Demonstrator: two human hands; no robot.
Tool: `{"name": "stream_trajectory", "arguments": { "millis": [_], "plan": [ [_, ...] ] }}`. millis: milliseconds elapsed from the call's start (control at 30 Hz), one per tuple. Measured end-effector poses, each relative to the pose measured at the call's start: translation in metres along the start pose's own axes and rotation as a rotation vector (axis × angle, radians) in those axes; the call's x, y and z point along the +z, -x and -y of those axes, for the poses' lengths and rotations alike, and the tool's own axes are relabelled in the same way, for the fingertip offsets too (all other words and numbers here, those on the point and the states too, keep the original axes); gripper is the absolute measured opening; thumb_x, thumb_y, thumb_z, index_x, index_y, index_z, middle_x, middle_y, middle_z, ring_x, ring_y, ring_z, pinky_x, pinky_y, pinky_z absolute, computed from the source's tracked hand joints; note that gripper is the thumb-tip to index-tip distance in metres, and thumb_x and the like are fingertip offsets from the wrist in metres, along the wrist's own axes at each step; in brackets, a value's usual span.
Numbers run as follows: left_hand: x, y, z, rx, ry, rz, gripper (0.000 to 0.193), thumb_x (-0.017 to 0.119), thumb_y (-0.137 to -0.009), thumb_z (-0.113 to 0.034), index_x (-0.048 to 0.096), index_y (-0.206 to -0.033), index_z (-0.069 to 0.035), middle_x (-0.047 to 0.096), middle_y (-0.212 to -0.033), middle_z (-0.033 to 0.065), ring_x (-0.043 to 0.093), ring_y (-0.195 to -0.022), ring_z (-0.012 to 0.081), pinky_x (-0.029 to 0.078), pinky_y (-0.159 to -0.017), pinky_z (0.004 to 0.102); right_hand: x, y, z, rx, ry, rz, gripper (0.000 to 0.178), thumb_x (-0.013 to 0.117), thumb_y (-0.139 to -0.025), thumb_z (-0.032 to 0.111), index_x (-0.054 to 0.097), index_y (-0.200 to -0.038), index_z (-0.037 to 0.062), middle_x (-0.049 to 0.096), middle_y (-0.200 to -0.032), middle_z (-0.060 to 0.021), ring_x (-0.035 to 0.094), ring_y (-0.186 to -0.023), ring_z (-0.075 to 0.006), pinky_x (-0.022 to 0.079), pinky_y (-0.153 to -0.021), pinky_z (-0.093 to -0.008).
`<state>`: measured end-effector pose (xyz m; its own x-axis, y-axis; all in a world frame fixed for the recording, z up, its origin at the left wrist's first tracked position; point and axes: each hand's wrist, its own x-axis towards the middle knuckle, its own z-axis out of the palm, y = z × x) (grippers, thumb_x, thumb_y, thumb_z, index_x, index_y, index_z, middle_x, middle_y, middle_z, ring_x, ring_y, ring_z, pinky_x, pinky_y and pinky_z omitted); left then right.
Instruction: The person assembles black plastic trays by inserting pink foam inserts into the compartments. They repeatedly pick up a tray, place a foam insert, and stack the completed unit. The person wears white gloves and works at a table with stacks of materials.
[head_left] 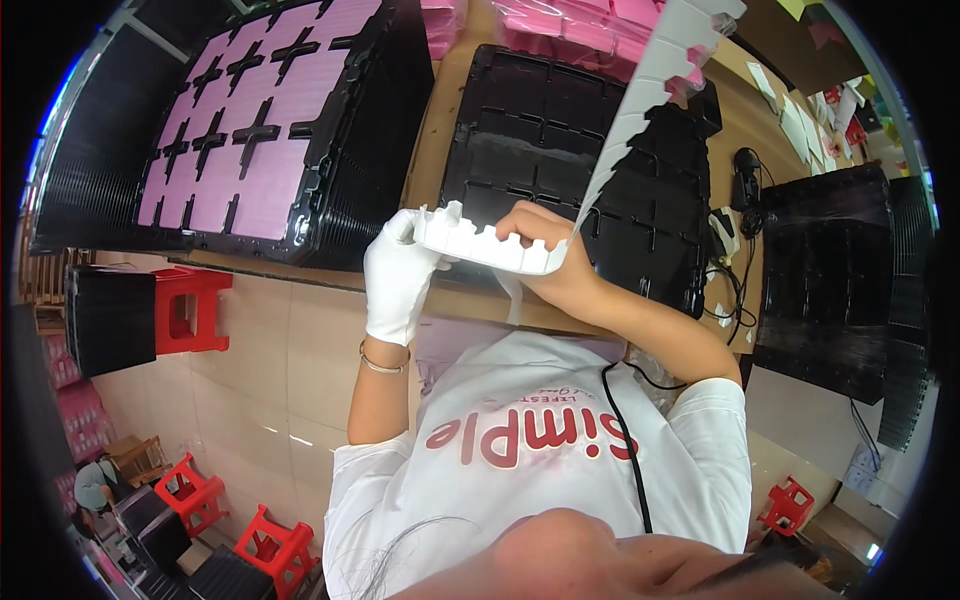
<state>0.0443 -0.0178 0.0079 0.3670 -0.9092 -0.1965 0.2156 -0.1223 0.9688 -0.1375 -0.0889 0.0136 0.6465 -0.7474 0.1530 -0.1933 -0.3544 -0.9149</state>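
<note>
A white strip with a notched edge (490, 248) is held in front of my chest between both hands. My left hand (393, 285), in a white glove, is closed on its left end, thumb and fingers pinching it. My bare right hand (560, 270) grips the other end, fingers curled over the notches. From there a long white notched band (635, 110) rises to the upper right; whether it is the same piece, I cannot tell. Just beyond my hands lies a black compartmented plastic tray (540, 135), partly covered by the band and right hand.
At left stands a tall stack of black trays (350, 170), its top one filled with pink pieces (225, 130). Pink plastic-wrapped packs (570, 35) lie at the back. Cables (740, 295) and more black trays (825, 270) are at right. Red stools (195, 310) stand on the floor.
</note>
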Motion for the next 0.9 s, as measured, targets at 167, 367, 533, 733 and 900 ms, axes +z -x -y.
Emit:
{"name": "stream_trajectory", "arguments": {
  "millis": [167,367,533,733,900],
  "plan": [
    [-0.016,0.006,0.007,-0.022,-0.069,-0.141,0.012,0.063,-0.09,-0.007,0.065,-0.1,-0.002,0.069,-0.092,0.0042,0.064,-0.073,0.0079,0.051,-0.065,0.021,-0.002,-0.009,-0.008,-0.17,0.096,0.042,0.012,0.069,-0.076,0.012,0.066,-0.084,0.0038,0.055,-0.076,-0.0084,0.058,-0.064,-0.0233,0.045,-0.059,-0.0327],
    [-0.023,0.012,0.013,-0.088,-0.06,-0.104,0.018,0.063,-0.089,-0.006,0.066,-0.106,-0.002,0.069,-0.093,0.0046,0.064,-0.07,0.0086,0.051,-0.064,0.021,0.004,-0.029,-0.02,-0.17,0.458,0.045,0.012,0.07,-0.077,0.016,0.067,-0.082,0.0059,0.06,-0.076,-0.0097,0.058,-0.068,-0.026,0.048,-0.064,-0.0368],
    [-0.026,0.01,0.016,-0.076,-0.098,-0.046,0.017,0.064,-0.088,-0.006,0.065,-0.104,-0.001,0.068,-0.089,0.0038,0.064,-0.07,0.0087,0.05,-0.065,0.0213,0.005,-0.032,-0.034,-0.205,0.518,0.044,0.015,0.069,-0.078,0.017,0.061,-0.082,0.0043,0.056,-0.072,-0.0096,0.057,-0.065,-0.0262,0.046,-0.06,-0.0377],
    [-0.022,0.01,0.012,-0.101,-0.111,-0.06,0.013,0.066,-0.089,-0.008,0.064,-0.101,-0.002,0.068,-0.087,0.0034,0.063,-0.07,0.0084,0.05,-0.065,0.0216,0.009,-0.032,-0.028,-0.121,0.474,0.038,0.015,0.069,-0.074,0.014,0.062,-0.081,0.0041,0.057,-0.074,-0.0078,0.058,-0.066,-0.025,0.046,-0.06,-0.0358],
    [-0.022,0.007,0.013,-0.078,-0.143,-0.055,0.012,0.066,-0.089,-0.008,0.064,-0.098,-0.002,0.067,-0.086,0.0029,0.063,-0.07,0.0084,0.05,-0.065,0.0215,-0.006,-0.033,-0.034,-0.075,0.423,0.434,0.02,0.075,-0.07,0.013,0.062,-0.083,0.0052,0.059,-0.076,-0.0049,0.058,-0.068,-0.0179,0.046,-0.062,-0.0299]
  ]
}}
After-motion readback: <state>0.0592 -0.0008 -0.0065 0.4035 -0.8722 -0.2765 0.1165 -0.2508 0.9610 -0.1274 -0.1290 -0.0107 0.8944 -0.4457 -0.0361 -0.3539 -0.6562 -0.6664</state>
